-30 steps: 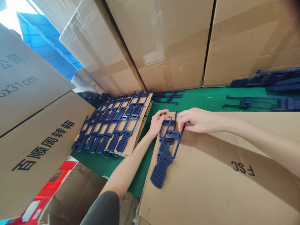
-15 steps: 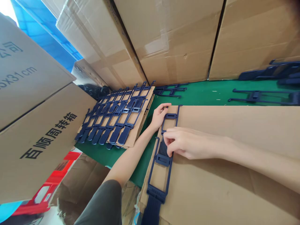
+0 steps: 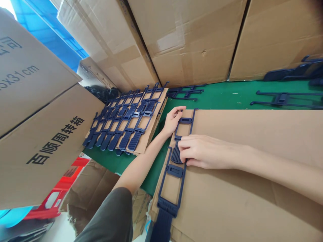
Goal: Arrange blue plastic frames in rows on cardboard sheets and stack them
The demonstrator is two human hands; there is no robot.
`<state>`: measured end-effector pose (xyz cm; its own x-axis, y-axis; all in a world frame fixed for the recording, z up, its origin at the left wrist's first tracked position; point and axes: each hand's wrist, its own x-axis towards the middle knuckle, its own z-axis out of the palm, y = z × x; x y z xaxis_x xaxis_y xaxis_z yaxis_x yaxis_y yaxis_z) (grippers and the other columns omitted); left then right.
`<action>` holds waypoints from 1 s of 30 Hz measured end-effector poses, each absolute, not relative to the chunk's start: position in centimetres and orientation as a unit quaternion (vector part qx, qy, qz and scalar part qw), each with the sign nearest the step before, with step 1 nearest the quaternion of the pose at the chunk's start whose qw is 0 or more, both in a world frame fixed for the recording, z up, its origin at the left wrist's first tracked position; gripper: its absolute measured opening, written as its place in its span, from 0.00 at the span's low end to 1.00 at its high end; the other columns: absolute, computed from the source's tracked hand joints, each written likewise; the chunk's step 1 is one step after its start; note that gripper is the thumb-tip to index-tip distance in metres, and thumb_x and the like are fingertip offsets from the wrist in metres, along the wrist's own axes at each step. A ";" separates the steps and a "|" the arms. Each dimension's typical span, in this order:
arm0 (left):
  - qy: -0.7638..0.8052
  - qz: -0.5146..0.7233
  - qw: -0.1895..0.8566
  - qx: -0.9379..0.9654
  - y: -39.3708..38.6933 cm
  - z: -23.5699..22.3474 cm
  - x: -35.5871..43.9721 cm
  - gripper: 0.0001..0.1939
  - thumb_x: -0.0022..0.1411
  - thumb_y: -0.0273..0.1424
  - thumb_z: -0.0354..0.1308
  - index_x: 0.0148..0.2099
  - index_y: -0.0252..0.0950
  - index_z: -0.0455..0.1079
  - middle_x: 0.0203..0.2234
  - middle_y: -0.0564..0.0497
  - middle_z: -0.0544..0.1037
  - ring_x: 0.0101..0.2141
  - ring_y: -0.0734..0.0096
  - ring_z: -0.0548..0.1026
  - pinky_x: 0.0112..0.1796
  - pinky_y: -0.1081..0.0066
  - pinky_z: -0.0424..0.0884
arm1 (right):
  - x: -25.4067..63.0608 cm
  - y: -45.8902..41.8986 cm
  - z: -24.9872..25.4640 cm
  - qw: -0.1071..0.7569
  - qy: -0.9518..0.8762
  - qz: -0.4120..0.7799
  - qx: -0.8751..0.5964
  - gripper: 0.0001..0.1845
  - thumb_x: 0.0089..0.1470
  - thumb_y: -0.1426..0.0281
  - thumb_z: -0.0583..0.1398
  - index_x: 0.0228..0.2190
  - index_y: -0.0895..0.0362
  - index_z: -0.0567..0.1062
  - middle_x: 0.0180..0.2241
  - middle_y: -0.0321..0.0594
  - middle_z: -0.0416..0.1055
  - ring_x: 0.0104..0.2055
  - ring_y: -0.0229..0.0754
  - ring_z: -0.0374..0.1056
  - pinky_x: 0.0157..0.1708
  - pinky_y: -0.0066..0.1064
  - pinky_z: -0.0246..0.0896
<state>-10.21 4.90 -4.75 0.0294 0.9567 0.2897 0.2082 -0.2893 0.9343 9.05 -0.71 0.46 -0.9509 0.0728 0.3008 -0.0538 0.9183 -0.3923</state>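
Two dark blue plastic frame-shaped parts lie end to end along the left edge of a cardboard sheet [image 3: 239,198]. My left hand [image 3: 173,120] curls at the far end of the upper frame part [image 3: 186,120], its fingers closed at its left side by the sheet's corner. My right hand [image 3: 196,151] has bent fingers closed at the ribbed end of that same part, covering some of it. Just below my right fingertips is the crossbar of the lower frame part [image 3: 175,170], which runs down to a flat dark tongue near the bottom.
Left of my hands, a cardboard stack [image 3: 148,136] bears rows of similar blue parts. More parts [image 3: 282,99] lie on the green tabletop [image 3: 227,95] at the back right. Large cartons [image 3: 191,43] line the back, and a printed carton [image 3: 50,134] stands at left.
The upper part's ribbed end now shows more clearly above the lower part's crossbar, with my right fingers slightly higher off that crossbar. My left hand stays at the far end. The view shifts slightly.
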 end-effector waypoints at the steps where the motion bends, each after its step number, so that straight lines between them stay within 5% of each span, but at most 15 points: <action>1: 0.470 0.514 0.364 0.618 4.9 -4.7 -10.2 0.11 0.62 0.35 0.58 0.45 0.37 0.74 0.39 0.47 0.79 0.46 0.58 0.75 0.44 0.65 0.71 | 9.1 -0.6 0.5 0.152 -0.969 0.196 -0.015 0.04 0.55 0.74 0.62 0.28 0.58 0.76 0.31 0.39 0.67 0.35 0.41 0.61 0.33 0.32 0.54; 19: 0.469 0.516 0.369 0.615 4.8 -4.6 -10.1 0.11 0.62 0.34 0.57 0.45 0.37 0.73 0.37 0.48 0.79 0.43 0.60 0.75 0.43 0.66 0.72 | 9.7 1.0 -0.2 0.145 -0.966 0.187 -0.105 0.07 0.57 0.75 0.58 0.29 0.56 0.74 0.31 0.37 0.68 0.30 0.38 0.64 0.29 0.30 0.50; 30: 0.462 0.528 0.366 0.611 5.0 -4.9 -10.2 0.10 0.62 0.30 0.55 0.46 0.36 0.72 0.47 0.47 0.77 0.45 0.65 0.74 0.45 0.67 0.70 | 10.3 1.0 0.9 0.151 -0.966 0.174 -0.115 0.08 0.58 0.70 0.59 0.28 0.56 0.75 0.30 0.38 0.68 0.29 0.38 0.63 0.29 0.30 0.49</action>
